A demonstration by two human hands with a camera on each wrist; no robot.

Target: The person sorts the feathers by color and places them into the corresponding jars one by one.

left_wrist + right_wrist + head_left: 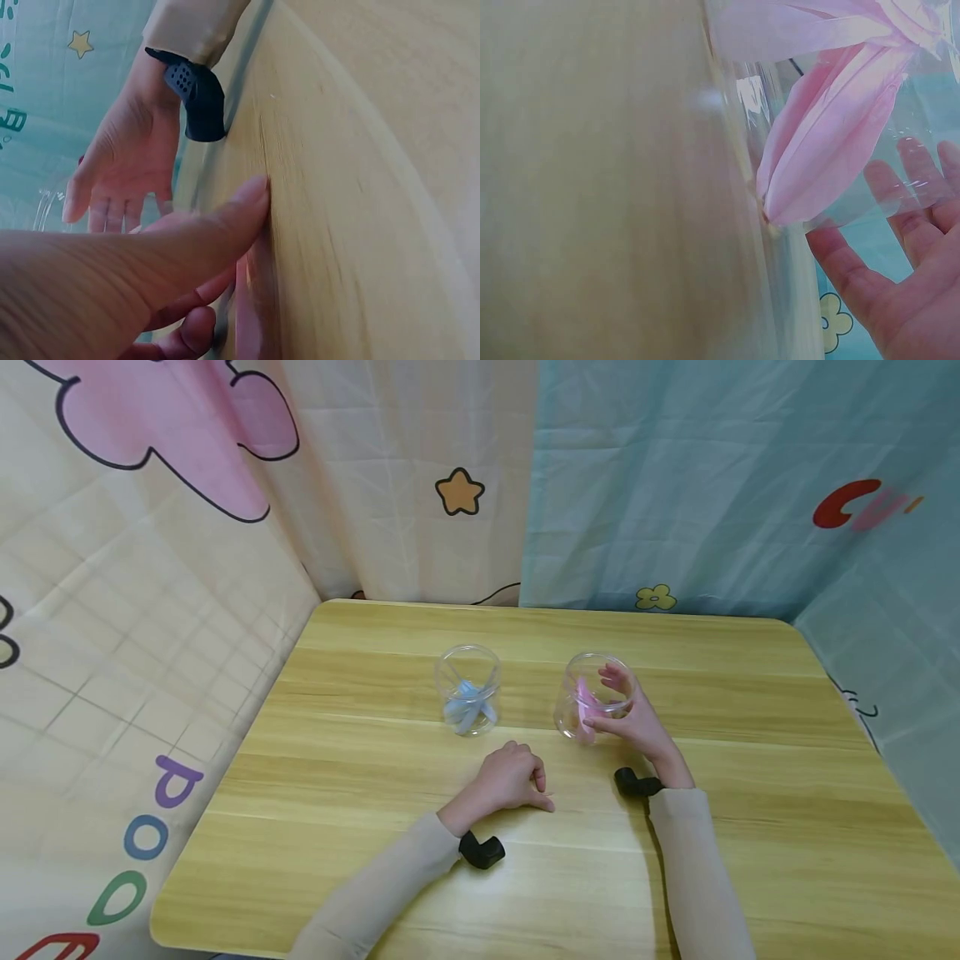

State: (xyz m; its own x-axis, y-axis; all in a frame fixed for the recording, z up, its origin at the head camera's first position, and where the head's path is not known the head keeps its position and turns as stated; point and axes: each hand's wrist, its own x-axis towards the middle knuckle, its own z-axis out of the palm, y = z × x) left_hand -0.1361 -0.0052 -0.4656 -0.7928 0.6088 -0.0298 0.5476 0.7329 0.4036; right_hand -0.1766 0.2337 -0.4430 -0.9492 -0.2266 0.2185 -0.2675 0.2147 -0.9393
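Two clear plastic cups stand on the wooden table. The left cup [467, 689] contains a folded light-blue piece [470, 706]. Inside the right cup [570, 693] is a pink, petal-like folded piece [832, 135]. My right hand [633, 710] is at that cup's right side, its thumb near the front and its loosely spread fingers beyond the clear wall. Nearer me, my left hand [510, 777] rests low at the tabletop. Its thumb points out straight, and the other fingers bend loosely. A narrow pink strip [244, 315] shows below them; I cannot tell what it is.
The wooden table [337, 760] has rounded corners. Printed curtains [420, 427] hang at its back and sides. A black wrist camera [482, 850] sits at the left cuff, another black camera [637, 782] at the right cuff.
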